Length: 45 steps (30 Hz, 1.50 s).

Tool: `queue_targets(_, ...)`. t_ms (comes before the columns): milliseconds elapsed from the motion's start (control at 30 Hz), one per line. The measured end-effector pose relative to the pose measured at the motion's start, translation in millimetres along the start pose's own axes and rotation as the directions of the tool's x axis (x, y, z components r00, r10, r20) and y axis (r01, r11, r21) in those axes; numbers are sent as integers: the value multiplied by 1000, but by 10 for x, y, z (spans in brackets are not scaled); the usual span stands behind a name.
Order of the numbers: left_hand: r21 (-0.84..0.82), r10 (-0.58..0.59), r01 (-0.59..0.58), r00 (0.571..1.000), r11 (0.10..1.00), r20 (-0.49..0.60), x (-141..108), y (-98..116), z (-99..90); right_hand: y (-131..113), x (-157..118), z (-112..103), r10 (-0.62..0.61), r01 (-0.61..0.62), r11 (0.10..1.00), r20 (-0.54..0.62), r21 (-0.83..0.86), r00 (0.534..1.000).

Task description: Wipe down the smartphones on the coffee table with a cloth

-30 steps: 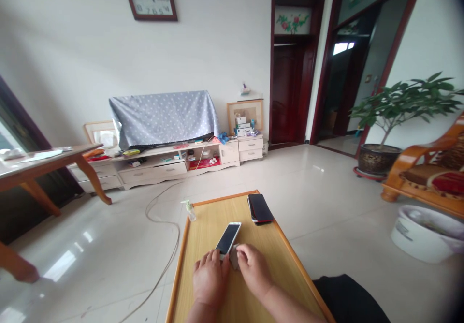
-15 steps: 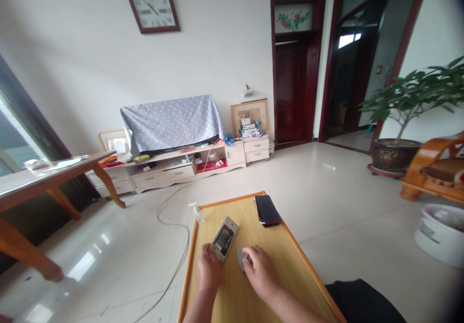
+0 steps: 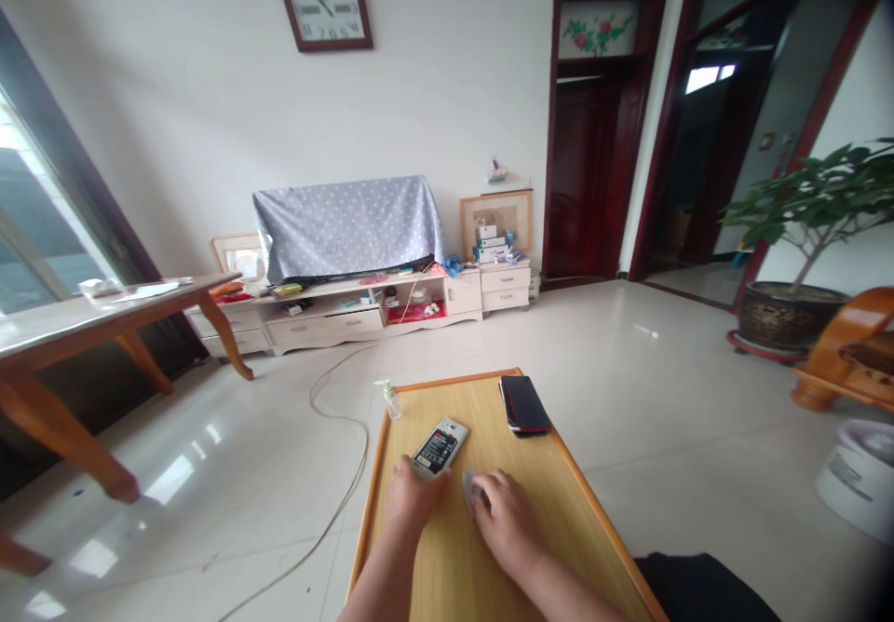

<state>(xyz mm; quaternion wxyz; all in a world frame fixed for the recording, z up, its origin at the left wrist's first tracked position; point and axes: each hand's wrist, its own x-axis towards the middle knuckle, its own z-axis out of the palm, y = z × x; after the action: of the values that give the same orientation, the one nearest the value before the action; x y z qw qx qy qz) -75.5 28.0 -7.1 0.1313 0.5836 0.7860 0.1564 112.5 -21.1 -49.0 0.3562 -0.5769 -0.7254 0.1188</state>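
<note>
A phone with its back off (image 3: 440,447) shows a black battery inside a pale frame, low over the wooden table (image 3: 447,566). My left hand (image 3: 413,496) grips the phone's near end, thumb on the right side. To the right, my right hand (image 3: 504,515) is curled round a small grey flat piece (image 3: 468,489), held at its left edge between thumb and fingers. The two hands are apart. Part of the grey piece is hidden by my fingers.
A dark phone case (image 3: 525,405) lies at the table's far right corner. A small pump bottle (image 3: 392,400) stands at the far left corner. On the floor to the left runs a cable (image 3: 364,445). A white bucket (image 3: 856,482) stands at the right.
The view has turned slightly left. My left hand has tilted the phone's top to the right and lower, with the thumb now further across. My right hand keeps the grey piece.
</note>
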Motion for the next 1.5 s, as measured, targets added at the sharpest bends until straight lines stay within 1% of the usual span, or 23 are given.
queue_targets(133,7,-6,6,1000,1000,3,-71,37,-8,-8,-10,18,-13,13,1000,9,-27,1000)
queue_targets(300,44,41,-39,999,998,-27,-201,14,-48,-21,-15,31,-29,30,997,12,-68,1000)
queue_targets(500,115,67,-60,996,992,-58,-451,-34,-102,-77,-40,-9,-30,30,997,10,-68,1000)
queue_targets(633,138,99,-86,991,987,-91,-624,-95,-108,-78,-72,1,-27,26,999,-19,-39,999)
queue_targets(733,126,123,-109,986,986,-111,-704,-180,-82,-62,-74,17,-13,14,1000,-40,18,999)
queue_targets(833,89,171,-158,972,983,-159,-735,-281,-19,-91,-12,5,-4,8,999,-68,53,998)
queue_targets(900,67,205,-196,962,978,-179,-735,-336,32,-159,64,-3,-8,12,999,-93,46,996)
queue_targets(967,53,215,-209,958,976,-189,-722,-376,79,-263,139,21,-18,22,999,-103,33,994)
queue_targets(1033,36,204,-201,957,979,-205,-703,-407,114,-375,173,95,-60,62,998,-59,25,996)
queue_targets(1100,19,190,-190,958,982,-216,-681,-437,133,-460,151,202,-161,159,987,61,24,985)
queue_targets(1133,14,186,-187,959,982,-216,-670,-452,136,-481,129,254,-219,217,976,139,29,966)
queue_targets(1200,4,184,-188,961,982,-204,-653,-482,130,-471,101,324,-312,312,949,289,49,905)
queue_targets(1267,-18,181,-188,965,982,-191,-641,-502,108,-398,154,325,-356,364,930,398,58,846)
queue_targets(1300,-34,180,-190,965,981,-189,-636,-506,93,-348,218,303,-357,376,926,436,47,826)
queue_targets(1333,-49,181,-193,965,980,-188,-632,-508,78,-298,303,273,-343,376,926,464,22,817)
queue_targets(1367,-60,182,-196,965,979,-189,-628,-508,64,-255,396,243,-309,362,932,481,-19,821)
queue_targets(1433,-68,184,-200,964,977,-190,-615,-510,49,-212,556,208,-200,291,949,478,-123,855)
queue_targets(1500,-66,179,-194,965,979,-191,-595,-525,58,-246,606,232,-125,232,956,462,-182,878)
